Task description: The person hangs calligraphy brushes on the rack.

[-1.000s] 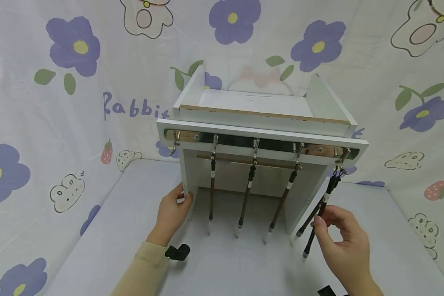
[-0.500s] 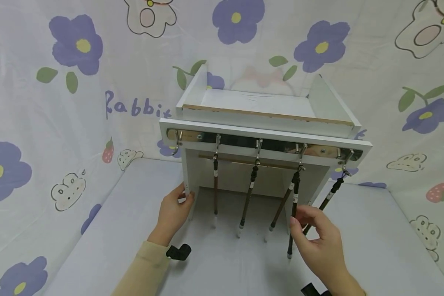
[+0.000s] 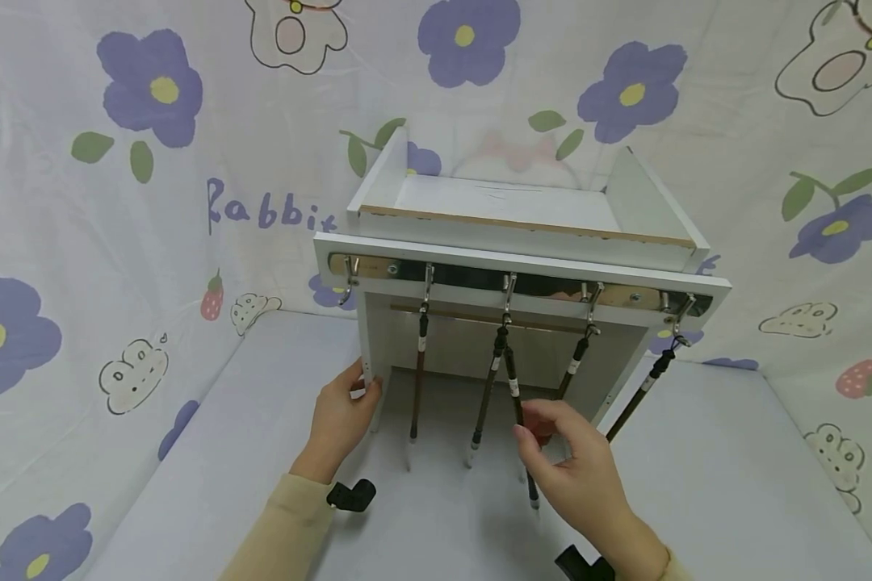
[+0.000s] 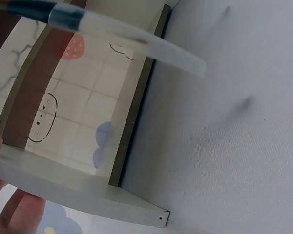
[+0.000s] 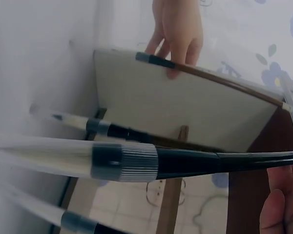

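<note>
In the head view my right hand (image 3: 577,464) pinches a calligraphy brush (image 3: 513,379) by its dark handle, pale bristles pointing down. Its upper end overlaps a brush (image 3: 485,395) hanging from the middle hook. Large in the right wrist view, the brush (image 5: 185,161) crosses in front of two others, fingers at its right end. My left hand (image 3: 337,407) holds the left side panel (image 3: 366,347) of a small white shelf (image 3: 523,252), thumb inside the edge. In the left wrist view, fingertips (image 4: 27,209) show at that panel.
A metal hook rail (image 3: 472,277) runs along the shelf's front. Brushes hang from it: one left of centre (image 3: 420,355), one right of centre (image 3: 574,363), one at far right (image 3: 643,391). The leftmost hook (image 3: 347,282) bears no brush. A flower-printed cloth (image 3: 262,121) stands behind.
My right hand has carried its brush leftward, from beside the far-right hook, past the fourth brush, to the middle one. The left hand keeps its hold on the panel.
</note>
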Demonstrator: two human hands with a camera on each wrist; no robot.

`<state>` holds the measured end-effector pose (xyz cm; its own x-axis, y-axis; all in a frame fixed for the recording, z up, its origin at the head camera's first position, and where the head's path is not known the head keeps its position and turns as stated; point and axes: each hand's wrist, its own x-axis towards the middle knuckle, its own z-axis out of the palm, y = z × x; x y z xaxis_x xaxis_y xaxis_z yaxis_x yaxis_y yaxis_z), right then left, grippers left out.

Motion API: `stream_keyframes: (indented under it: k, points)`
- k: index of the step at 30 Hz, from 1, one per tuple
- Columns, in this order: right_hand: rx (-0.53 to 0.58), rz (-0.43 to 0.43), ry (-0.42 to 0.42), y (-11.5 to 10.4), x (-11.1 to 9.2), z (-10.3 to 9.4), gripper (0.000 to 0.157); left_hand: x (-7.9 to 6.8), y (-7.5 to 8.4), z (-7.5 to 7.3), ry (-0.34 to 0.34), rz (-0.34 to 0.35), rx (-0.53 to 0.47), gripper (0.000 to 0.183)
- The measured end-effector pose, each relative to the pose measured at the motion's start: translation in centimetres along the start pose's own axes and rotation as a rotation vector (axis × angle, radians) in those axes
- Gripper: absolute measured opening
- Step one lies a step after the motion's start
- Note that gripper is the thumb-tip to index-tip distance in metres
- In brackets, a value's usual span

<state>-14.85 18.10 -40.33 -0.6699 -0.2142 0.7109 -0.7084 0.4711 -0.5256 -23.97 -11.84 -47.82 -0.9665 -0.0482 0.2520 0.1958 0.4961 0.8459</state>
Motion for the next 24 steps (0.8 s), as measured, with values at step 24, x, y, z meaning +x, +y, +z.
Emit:
stream_keyframes:
  k: [24]
  points:
    - [0.125, -0.057, -0.165, -1.5, 4.2, 3.8, 0.023, 0.0, 0.1, 0.1, -0.002, -0.011, 0.004, 0.049]
